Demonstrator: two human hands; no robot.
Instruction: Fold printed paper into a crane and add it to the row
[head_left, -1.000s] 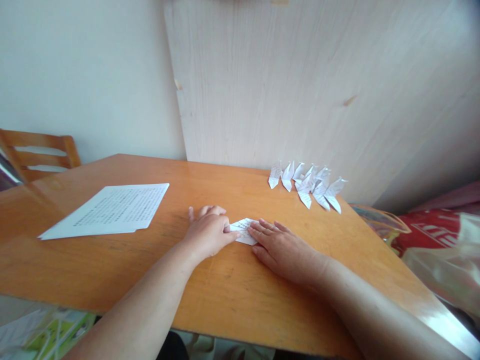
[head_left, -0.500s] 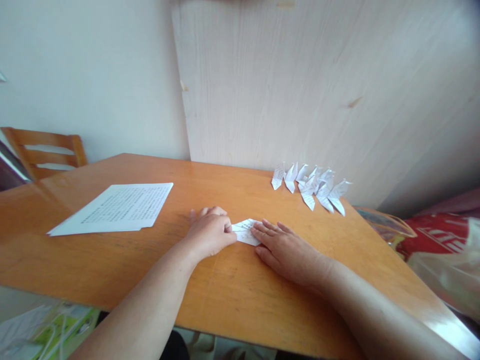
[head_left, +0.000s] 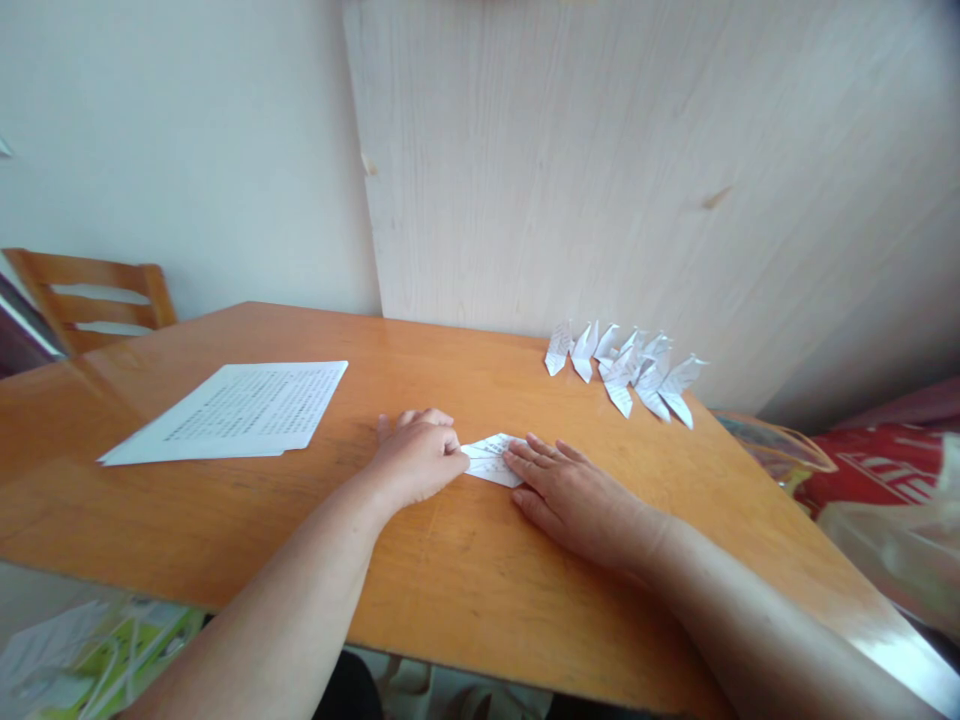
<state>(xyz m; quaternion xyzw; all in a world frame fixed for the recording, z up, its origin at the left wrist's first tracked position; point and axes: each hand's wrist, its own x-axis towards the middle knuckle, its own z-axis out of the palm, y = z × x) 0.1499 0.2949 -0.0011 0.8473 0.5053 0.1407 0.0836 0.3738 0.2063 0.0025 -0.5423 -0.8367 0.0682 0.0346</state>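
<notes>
A small folded sheet of printed paper (head_left: 491, 461), pointed toward its ends, lies flat on the wooden table between my hands. At its left tip is my left hand (head_left: 420, 455), with thumb and index finger pinched together on the paper and the other fingers curled. My right hand (head_left: 562, 490) rests flat with its fingers stretched over the right end of the paper, hiding that end. Beyond my right hand stand several folded paper birds (head_left: 622, 370), grouped near the back of the table.
A stack of printed sheets (head_left: 240, 405) lies on the table (head_left: 450, 600) to the left. A wooden chair (head_left: 101, 285) stands past the far left edge. A pale board (head_left: 525, 180) rises behind the table. Red and clear bags (head_left: 877, 470) sit beyond the right edge.
My left thumb and index finger have shifted slightly left at the paper's tip. My right hand stays flat on the paper. The whole view has moved slightly.
</notes>
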